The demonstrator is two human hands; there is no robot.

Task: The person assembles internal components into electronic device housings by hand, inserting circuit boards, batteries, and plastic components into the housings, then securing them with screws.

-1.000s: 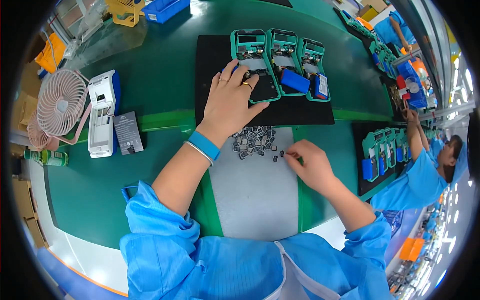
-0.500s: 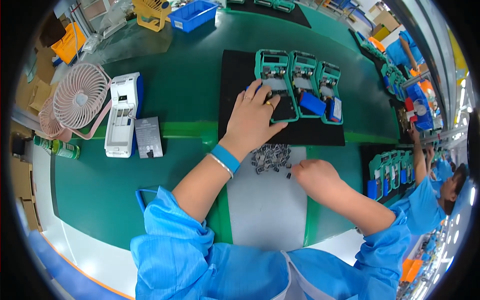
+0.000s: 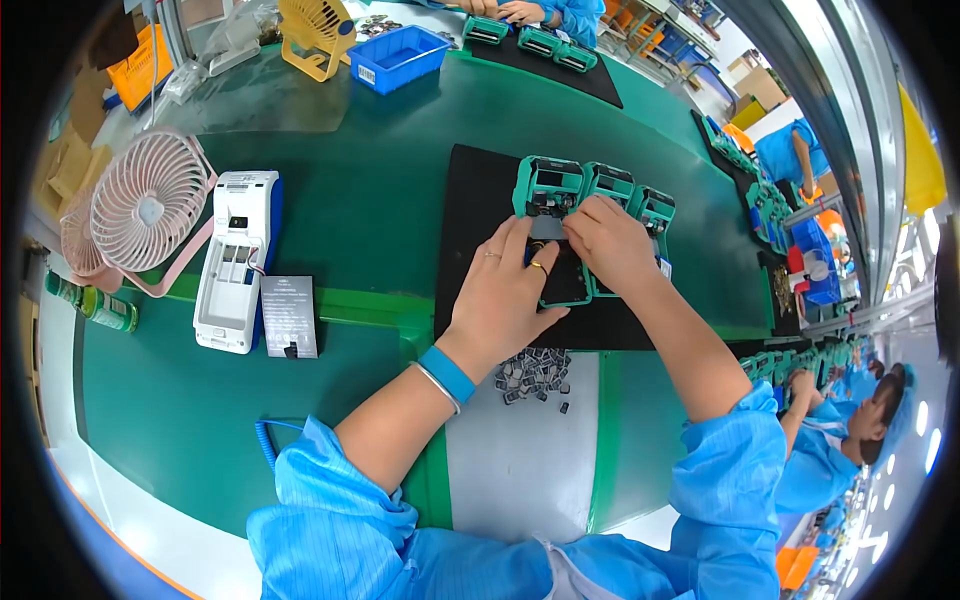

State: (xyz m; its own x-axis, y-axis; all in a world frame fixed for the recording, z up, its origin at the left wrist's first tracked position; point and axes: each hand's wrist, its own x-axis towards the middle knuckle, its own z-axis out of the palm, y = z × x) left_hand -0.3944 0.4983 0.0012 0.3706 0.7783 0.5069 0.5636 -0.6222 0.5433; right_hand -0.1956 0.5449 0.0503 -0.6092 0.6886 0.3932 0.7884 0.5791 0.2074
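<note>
On the left lies a white device (image 3: 232,260), a grey panel (image 3: 289,315) beside it. Next, the left hand (image 3: 500,285) holds its thumb wide, fingers at the leftmost green housing (image 3: 553,205) on the black mat (image 3: 480,190); I can't tell its grip. Chips (image 3: 532,374) lie loose on the grey mat (image 3: 520,470). The right hand (image 3: 612,245) bunches its fingertips over that housing, any piece hidden. It looks midway: this housing and two more (image 3: 608,182) (image 3: 655,208) stand uncovered, many chips unplaced.

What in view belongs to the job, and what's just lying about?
Job, judging by the hands:
left hand, right hand
green housing at both hands
middle housing, right housing
black mat beneath
probably small dark parts

Apparently just lying about:
pink fan
yellow fan
blue bin
white device
grey slab
green bottle
</note>
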